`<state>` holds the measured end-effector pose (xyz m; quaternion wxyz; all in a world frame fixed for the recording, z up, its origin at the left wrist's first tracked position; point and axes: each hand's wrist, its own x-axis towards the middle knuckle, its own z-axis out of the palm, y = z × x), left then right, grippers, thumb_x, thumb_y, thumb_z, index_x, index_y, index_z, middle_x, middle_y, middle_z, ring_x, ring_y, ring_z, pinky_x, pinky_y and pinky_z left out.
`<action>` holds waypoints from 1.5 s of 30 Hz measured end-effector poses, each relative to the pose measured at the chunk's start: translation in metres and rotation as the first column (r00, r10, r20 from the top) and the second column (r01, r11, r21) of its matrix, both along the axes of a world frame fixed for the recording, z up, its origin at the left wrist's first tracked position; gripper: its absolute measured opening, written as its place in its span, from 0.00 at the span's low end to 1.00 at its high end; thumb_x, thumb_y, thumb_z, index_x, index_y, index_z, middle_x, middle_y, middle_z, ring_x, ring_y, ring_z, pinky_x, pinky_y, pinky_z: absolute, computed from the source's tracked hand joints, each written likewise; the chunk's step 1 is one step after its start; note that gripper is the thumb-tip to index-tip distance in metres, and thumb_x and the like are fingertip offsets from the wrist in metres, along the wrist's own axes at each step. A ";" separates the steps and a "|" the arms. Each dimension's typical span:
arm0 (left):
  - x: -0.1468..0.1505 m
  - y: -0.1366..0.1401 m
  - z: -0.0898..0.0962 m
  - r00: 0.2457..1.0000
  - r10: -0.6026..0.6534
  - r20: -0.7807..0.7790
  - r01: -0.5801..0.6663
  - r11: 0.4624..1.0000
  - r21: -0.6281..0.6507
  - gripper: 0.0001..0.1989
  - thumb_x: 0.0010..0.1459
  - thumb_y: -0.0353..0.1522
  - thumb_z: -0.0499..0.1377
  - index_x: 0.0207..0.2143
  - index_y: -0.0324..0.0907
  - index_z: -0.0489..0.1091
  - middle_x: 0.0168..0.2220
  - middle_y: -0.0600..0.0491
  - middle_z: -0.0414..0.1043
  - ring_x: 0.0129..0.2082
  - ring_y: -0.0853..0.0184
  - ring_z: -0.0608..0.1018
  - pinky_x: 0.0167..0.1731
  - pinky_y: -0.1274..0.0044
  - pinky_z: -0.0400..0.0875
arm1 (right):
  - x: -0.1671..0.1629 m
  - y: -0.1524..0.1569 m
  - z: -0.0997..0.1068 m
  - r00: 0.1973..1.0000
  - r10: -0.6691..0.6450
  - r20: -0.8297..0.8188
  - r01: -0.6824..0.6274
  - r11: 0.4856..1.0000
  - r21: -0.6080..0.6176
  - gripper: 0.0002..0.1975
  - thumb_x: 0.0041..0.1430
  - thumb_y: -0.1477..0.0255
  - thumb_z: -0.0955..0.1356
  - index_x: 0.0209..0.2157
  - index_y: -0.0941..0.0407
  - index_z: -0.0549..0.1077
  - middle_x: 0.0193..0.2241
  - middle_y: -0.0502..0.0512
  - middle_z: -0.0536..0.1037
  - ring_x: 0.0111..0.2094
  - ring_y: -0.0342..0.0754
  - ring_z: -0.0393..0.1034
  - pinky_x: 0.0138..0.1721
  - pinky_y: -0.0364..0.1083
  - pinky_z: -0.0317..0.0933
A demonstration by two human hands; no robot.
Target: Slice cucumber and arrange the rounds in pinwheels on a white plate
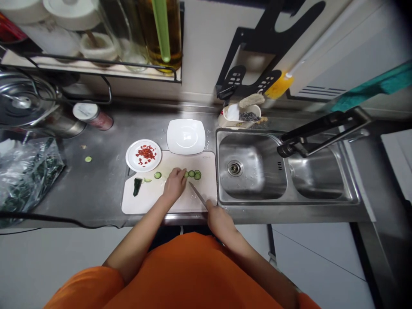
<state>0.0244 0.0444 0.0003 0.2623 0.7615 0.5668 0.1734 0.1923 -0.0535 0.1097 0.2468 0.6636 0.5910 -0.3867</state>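
Note:
My right hand [221,222] is wrapped round the handle of a kitchen knife [198,194], its blade pointing up and left over the white cutting board [174,206]. My left hand [174,185] rests on the board with its fingers curled, the fingertips at a cucumber slice [186,174]. Just right of them lie several more cucumber slices [197,175], some overlapping. Left of that hand are a single round slice [157,175], a thin pale sliver [147,180] and a dark green cucumber piece [137,187]. The knife tip is close to the slices, apart from my left fingers.
A small white plate [129,162] with chopped red bits overlaps the board's upper left corner. Behind the board is a white square dish [186,136]. The double sink [251,171] adjoins on the right. A plastic bag of greens [35,176] and a red-bodied jar [93,116] stand left.

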 end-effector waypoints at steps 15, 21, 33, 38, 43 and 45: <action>-0.004 0.011 0.004 0.997 -0.044 0.066 0.049 0.996 -0.074 0.08 0.52 0.23 0.51 0.31 0.41 0.68 0.32 0.50 0.68 0.37 0.64 0.70 0.42 0.72 0.66 | -0.001 0.001 -0.003 1.000 -0.001 0.000 0.001 1.000 0.024 0.20 0.56 0.84 0.56 0.49 0.58 0.62 0.34 0.61 0.76 0.38 0.52 0.73 0.34 0.44 0.60; -0.002 0.016 0.003 0.998 -0.056 0.023 0.057 0.997 -0.050 0.12 0.56 0.28 0.52 0.43 0.40 0.68 0.39 0.47 0.69 0.42 0.61 0.70 0.45 0.69 0.65 | -0.002 0.003 -0.003 1.000 -0.014 -0.006 0.014 0.999 0.030 0.20 0.57 0.83 0.56 0.50 0.58 0.62 0.34 0.61 0.77 0.39 0.52 0.73 0.35 0.44 0.60; 0.000 0.017 -0.002 0.996 -0.086 0.013 0.086 0.993 -0.078 0.07 0.56 0.26 0.51 0.33 0.41 0.68 0.36 0.47 0.67 0.40 0.62 0.70 0.42 0.70 0.66 | 0.000 0.004 0.001 1.000 -0.007 0.008 0.007 1.000 0.020 0.19 0.57 0.84 0.56 0.49 0.57 0.63 0.35 0.61 0.77 0.39 0.53 0.73 0.35 0.45 0.61; -0.005 0.017 0.005 0.990 -0.136 -0.041 0.130 0.983 -0.128 0.07 0.55 0.25 0.50 0.32 0.41 0.67 0.31 0.48 0.69 0.36 0.62 0.70 0.37 0.72 0.65 | -0.001 0.007 0.002 1.000 -0.011 0.009 0.011 1.000 0.007 0.19 0.57 0.84 0.56 0.49 0.57 0.62 0.36 0.61 0.76 0.39 0.53 0.73 0.35 0.45 0.61; -0.032 0.021 0.024 0.986 -0.163 0.043 0.168 0.956 -0.238 0.06 0.54 0.26 0.51 0.29 0.43 0.67 0.27 0.54 0.69 0.29 0.67 0.70 0.31 0.77 0.63 | -0.003 0.008 0.000 1.000 0.003 -0.002 -0.003 1.000 0.029 0.20 0.57 0.84 0.57 0.51 0.58 0.61 0.34 0.61 0.76 0.38 0.53 0.73 0.33 0.45 0.60; -0.043 0.023 0.028 0.987 -0.157 0.029 0.159 0.947 -0.279 0.07 0.53 0.26 0.51 0.28 0.43 0.68 0.27 0.55 0.70 0.28 0.69 0.71 0.30 0.78 0.63 | -0.005 0.009 -0.002 1.000 0.014 -0.011 -0.013 0.999 0.032 0.19 0.57 0.83 0.57 0.50 0.58 0.61 0.34 0.62 0.76 0.38 0.53 0.73 0.33 0.44 0.60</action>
